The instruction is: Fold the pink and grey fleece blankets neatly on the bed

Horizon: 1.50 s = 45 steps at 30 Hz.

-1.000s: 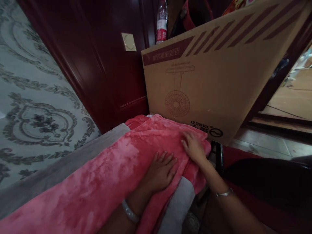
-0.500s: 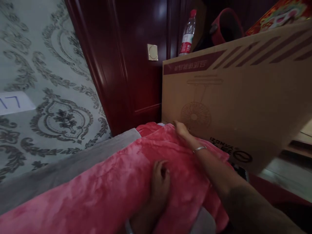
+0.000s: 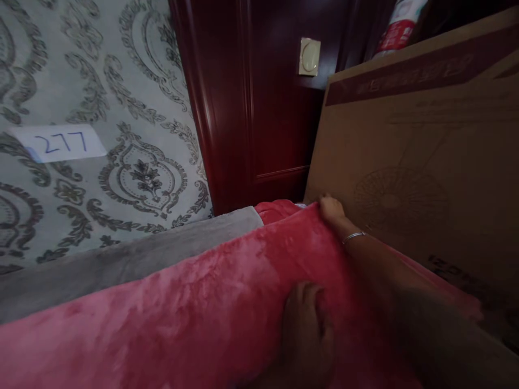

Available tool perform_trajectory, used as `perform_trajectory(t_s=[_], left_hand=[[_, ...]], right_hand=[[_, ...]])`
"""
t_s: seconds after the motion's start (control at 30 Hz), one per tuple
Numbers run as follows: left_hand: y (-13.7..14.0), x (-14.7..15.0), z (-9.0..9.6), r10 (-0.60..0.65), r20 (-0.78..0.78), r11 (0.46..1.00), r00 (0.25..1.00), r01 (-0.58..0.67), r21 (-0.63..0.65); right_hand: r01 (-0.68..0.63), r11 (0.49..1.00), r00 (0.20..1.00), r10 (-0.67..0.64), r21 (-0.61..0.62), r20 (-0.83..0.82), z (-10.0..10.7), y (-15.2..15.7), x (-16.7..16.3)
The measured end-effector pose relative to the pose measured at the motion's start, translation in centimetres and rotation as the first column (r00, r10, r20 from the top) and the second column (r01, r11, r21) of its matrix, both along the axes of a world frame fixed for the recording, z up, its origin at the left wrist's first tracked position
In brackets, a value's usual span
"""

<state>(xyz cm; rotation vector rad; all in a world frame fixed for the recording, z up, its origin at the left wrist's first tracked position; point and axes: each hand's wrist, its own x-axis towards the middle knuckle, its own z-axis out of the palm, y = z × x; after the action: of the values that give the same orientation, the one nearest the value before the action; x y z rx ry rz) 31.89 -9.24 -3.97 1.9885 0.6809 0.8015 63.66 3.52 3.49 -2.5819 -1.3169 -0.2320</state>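
Observation:
A fuzzy pink-red blanket [image 3: 194,302] spreads across a grey padded surface [image 3: 133,265]. My right hand [image 3: 333,209], with a thin silver bracelet at its wrist, pinches the blanket's far corner close to the cardboard box and lifts it into a peak. Nearer to me, over the middle of the blanket, is my left hand [image 3: 306,324]. Its fingers curl toward the thumb and are somewhat blurred; whether any cloth lies in them is hidden. Behind the raised corner shows another red fold [image 3: 275,209] of cloth.
A large cardboard box [image 3: 365,140] printed with a fan stands along the right side. On it is a bottle [image 3: 399,32] with a red label. A dark red wooden panel [image 3: 275,124] with a beige switch [image 3: 310,56] and a patterned wall [image 3: 141,97] with a paper label [image 3: 65,142] stand behind.
The view has swung left, so everything sits further right. The blanket's far part is drawn smoother and tauter, and its corner stands up at my right hand. The grey patch at the bottom is now covered.

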Motion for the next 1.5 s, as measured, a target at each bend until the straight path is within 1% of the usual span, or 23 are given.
perform_trajectory(t_s=[0.07, 0.13, 0.23, 0.33, 0.43, 0.5, 0.63, 0.7, 0.77, 0.83, 0.97, 1.07, 1.17, 1.27, 1.33, 1.4, 1.43, 1.5], left_hand=[[-0.1, 0.0, 0.2, -0.005, -0.018, 1.0, 1.0, 0.005, 0.009], [-0.2, 0.0, 0.2, 0.0, -0.048, 1.0, 0.999, 0.001, 0.017], [-0.3, 0.1, 0.1, 0.011, -0.09, 0.999, 0.996, -0.008, 0.037], [-0.3, 0.2, 0.2, -0.004, -0.1, 0.998, 0.995, 0.011, 0.067], [-0.1, 0.1, 0.6, -0.017, -0.135, 0.996, 0.991, 0.028, 0.081], [0.1, 0.1, 0.9, -0.011, -0.162, 0.996, 0.987, 0.025, 0.082], [0.5, 0.2, 1.2, -0.034, -0.193, 0.99, 0.981, 0.059, 0.126], [0.8, 0.3, 1.3, -0.046, -0.223, 0.978, 0.974, 0.089, 0.187], [1.1, 0.3, 1.5, -0.048, -0.259, 0.958, 0.965, 0.118, 0.263], [1.3, 0.4, 1.8, -0.042, -0.298, 0.93, 0.954, 0.146, 0.337], [0.9, 0.5, 2.7, 0.001, -0.368, 0.859, 0.93, 0.187, 0.476], [0.1, 0.5, 3.3, 0.024, -0.445, 0.781, 0.895, 0.261, 0.568], [-0.7, 0.2, 3.7, 0.026, -0.534, 0.706, 0.845, 0.363, 0.609], [-1.1, -1.2, 4.5, -0.04, -0.632, 0.676, 0.774, 0.487, 0.553], [-1.4, -3.4, 5.3, -0.096, -0.675, 0.666, 0.732, 0.551, 0.503], [-1.7, -6.4, 6.0, -0.113, -0.683, 0.664, 0.722, 0.566, 0.488], [-1.9, -8.2, 6.3, -0.106, -0.68, 0.666, 0.726, 0.559, 0.493], [-2.4, -12.1, 6.5, -0.082, -0.685, 0.677, 0.724, 0.545, 0.495]], right_hand=[[0.014, 1.0, 0.998, -0.015, 0.016, 0.06, -0.2, 0.5, -0.3], [0.0, 1.0, 0.997, 0.0, -0.002, 0.081, -1.0, 0.8, -0.6], [-0.027, 0.998, 0.998, 0.031, -0.062, 0.061, -2.4, 0.9, -0.9], [-0.023, 0.997, 0.998, 0.026, -0.071, 0.05, -2.9, 0.5, -1.1], [0.002, 0.999, 0.998, 0.001, -0.042, 0.07, -2.8, -0.6, -1.9], [-0.025, 0.999, 0.997, 0.027, -0.033, 0.075, -3.1, -1.8, -2.7], [-0.138, 0.987, 0.99, 0.139, -0.085, 0.012, -4.6, -4.4, -4.4], [-0.104, 0.989, 0.995, 0.104, -0.102, -0.006, -5.0, -5.6, -5.2], [-0.027, 0.995, 1.0, 0.026, -0.093, -0.009, -5.0, -7.0, -6.1], [0.067, 0.995, 0.998, -0.068, -0.071, -0.007, -4.9, -9.1, -7.0], [0.223, 0.973, 0.973, -0.226, -0.059, -0.039, -4.9, -15.4, -8.5], [0.271, 0.959, 0.954, -0.279, -0.081, -0.108, -5.0, -20.4, -8.9], [0.265, 0.959, 0.946, -0.278, -0.099, -0.164, -4.9, -24.1, -9.2], [0.315, 0.945, 0.926, -0.327, -0.088, -0.187, -4.7, -26.0, -10.5], [0.348, 0.938, 0.928, -0.344, 0.003, -0.145, -4.9, -26.8, -12.3], [0.299, 0.947, 0.954, -0.293, 0.119, -0.068, -5.5, -27.4, -14.4], [0.253, 0.957, 0.967, -0.249, 0.142, -0.047, -6.0, -27.6, -15.4], [0.188, 0.976, 0.981, -0.181, 0.111, -0.067, -6.9, -28.1, -16.8]])
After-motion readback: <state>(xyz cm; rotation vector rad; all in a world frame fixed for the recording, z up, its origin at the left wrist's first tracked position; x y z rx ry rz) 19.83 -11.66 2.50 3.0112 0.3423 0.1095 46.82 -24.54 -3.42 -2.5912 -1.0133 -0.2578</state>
